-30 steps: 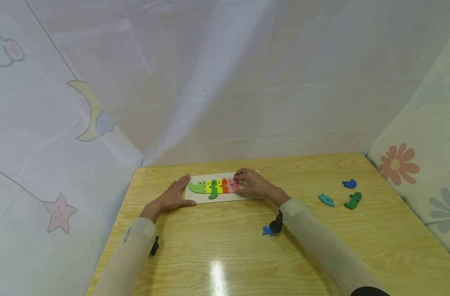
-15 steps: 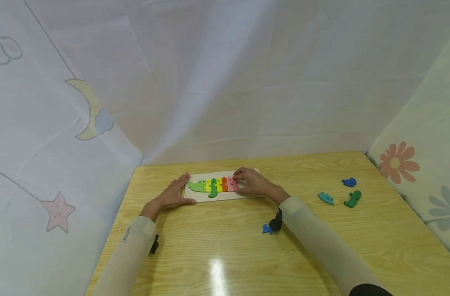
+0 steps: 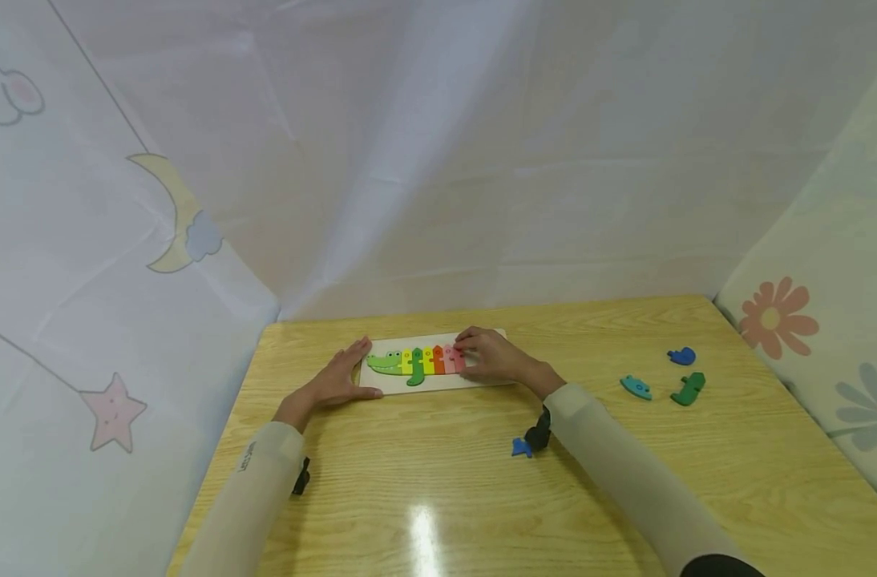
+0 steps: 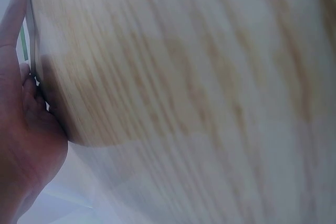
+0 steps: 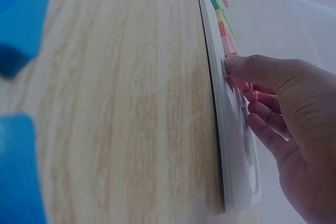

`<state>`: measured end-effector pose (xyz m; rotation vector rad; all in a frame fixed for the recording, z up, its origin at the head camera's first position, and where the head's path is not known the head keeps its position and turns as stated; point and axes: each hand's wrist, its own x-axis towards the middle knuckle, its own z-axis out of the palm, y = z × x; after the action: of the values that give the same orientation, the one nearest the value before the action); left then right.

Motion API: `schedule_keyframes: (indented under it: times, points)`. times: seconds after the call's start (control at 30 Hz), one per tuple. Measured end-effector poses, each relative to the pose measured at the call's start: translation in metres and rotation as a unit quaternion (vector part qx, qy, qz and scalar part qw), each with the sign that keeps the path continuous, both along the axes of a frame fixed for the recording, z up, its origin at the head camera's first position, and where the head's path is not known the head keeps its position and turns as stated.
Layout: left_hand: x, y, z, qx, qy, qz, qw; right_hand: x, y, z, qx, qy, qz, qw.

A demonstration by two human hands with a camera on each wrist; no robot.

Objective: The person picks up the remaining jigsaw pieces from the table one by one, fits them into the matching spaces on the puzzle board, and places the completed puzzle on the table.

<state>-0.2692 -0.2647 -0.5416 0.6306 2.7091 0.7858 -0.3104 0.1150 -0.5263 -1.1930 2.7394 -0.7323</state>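
A white puzzle board (image 3: 446,385) lies near the back of the table and bears a crocodile of coloured pieces. Its green head piece (image 3: 385,364) is at the left, followed by yellow, green, orange and light pink pieces. My left hand (image 3: 330,382) rests around the board's left end, thumb along the front edge and fingers extended at the back corner. With thumb and fingertips, my right hand (image 3: 498,358) pinches a darker pink puzzle piece (image 5: 239,82) at the right end of the row. The fingers partly hide that piece in the head view.
A light blue piece (image 3: 636,388), a dark green piece (image 3: 689,389) and a blue piece (image 3: 681,357) lie to the right on the wooden table (image 3: 381,489). Another blue piece (image 3: 521,447) lies beside the black right wrist camera (image 3: 538,434). A fabric wall (image 3: 438,200) stands behind.
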Motion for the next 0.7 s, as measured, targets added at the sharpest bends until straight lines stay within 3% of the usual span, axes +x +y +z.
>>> schedule_keyframes:
  times: [0.7]
  points:
    - [-0.001,-0.0001,-0.0023,0.0,0.0,0.003,1.0,-0.0019,-0.0005,0.0005,0.019,-0.007,0.001,0.9998]
